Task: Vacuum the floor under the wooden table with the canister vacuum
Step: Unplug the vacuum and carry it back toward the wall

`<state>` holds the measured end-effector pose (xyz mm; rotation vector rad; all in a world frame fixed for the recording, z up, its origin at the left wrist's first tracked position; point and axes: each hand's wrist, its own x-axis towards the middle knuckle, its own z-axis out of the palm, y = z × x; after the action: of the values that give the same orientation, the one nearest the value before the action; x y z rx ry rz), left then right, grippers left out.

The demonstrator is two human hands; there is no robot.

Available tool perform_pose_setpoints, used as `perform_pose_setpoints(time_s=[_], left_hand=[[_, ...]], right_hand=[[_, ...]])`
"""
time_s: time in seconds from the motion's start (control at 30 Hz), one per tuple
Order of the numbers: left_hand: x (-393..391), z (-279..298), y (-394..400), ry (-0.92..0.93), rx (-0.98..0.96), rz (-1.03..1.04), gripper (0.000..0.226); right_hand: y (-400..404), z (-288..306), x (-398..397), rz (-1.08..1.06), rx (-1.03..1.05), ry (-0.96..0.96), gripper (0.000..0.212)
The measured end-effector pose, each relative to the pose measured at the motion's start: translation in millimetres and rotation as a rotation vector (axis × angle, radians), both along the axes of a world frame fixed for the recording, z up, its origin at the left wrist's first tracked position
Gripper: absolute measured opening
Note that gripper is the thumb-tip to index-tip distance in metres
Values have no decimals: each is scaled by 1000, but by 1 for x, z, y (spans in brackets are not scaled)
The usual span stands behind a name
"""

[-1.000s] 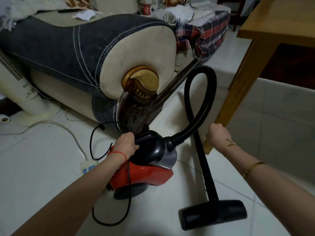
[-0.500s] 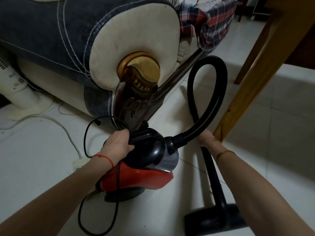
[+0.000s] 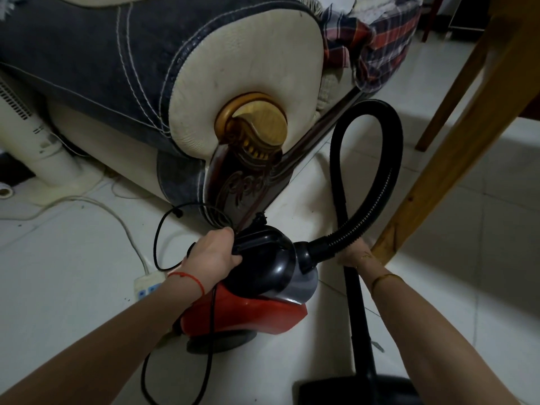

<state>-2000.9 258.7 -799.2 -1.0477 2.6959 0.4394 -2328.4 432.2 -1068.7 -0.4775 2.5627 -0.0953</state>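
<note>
Left hand (image 3: 214, 252) clamped on canister vacuum (image 3: 257, 285) handle, right hand (image 3: 355, 255) partly hidden behind hose (image 3: 380, 182), grip undeterminable, beside table leg (image 3: 455, 159)

Red-and-black canister vacuum (image 3: 257, 290) sitting on the white tiled floor (image 3: 73, 258), just in front of the carved sofa end, black domed top uppermost, red lower shell over a dark round base. Ribbed black hose (image 3: 377, 182) leaving the front socket, looping up and over, then dropping to a straight black wand (image 3: 358, 320) ending in a flat floor head (image 3: 350, 393) at the bottom edge. Thin black power cord (image 3: 163, 229) curling over the tiles. Pale wooden table (image 3: 455, 159) leg standing on the tiles just right of the hose.
</note>
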Motion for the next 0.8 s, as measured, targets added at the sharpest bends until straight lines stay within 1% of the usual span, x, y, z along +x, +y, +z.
perform_pose_setpoints(time_s=[0.07, 0.1, 0.2, 0.23, 0.3, 0.33, 0.37, 0.4, 0.5, 0.57, 0.63, 0.7, 0.8], left_hand=[[0, -1, -1, 0, 1, 1, 33], [0, -1, -1, 0, 3, 3, 34], [-1, -2, -1, 7, 8, 7, 35], [-1, -2, -1, 8, 7, 3, 35], [0, -1, -1, 8, 4, -5, 36], [0, -1, -1, 10, 5, -4, 36], [0, -1, 0, 13, 6, -2, 36], [0, 0, 0, 13, 5, -2, 35], [-1, 2, 0, 3, 18, 6, 35], [-2, 4, 0, 6, 42, 17, 34], [-4, 6, -1, 13, 59, 23, 35], [-6, 7, -1, 24, 63, 25, 34], [-7, 9, 1, 37, 60, 39, 34]], right_hand=[[0, 29, 21, -8, -48, -32, 64], [1, 48, 36, 0, -123, -42, 62], [4, 123, 83, -10, -276, -30, 38], [7, 139, 90, -13, -304, -46, 35], [13, 160, 98, 0, -341, -80, 31], [17, 167, 100, -20, -344, -109, 25], [20, 170, 99, -57, -396, -140, 22], [23, 171, 97, -109, -463, -158, 24], [36, 185, 101, -234, -650, -256, 43], [45, 203, 105, -289, -745, -325, 52], [54, 216, 106, -313, -789, -363, 59], [62, 224, 108, -308, -822, -385, 57], [74, 233, 117, -306, -852, -368, 45]])
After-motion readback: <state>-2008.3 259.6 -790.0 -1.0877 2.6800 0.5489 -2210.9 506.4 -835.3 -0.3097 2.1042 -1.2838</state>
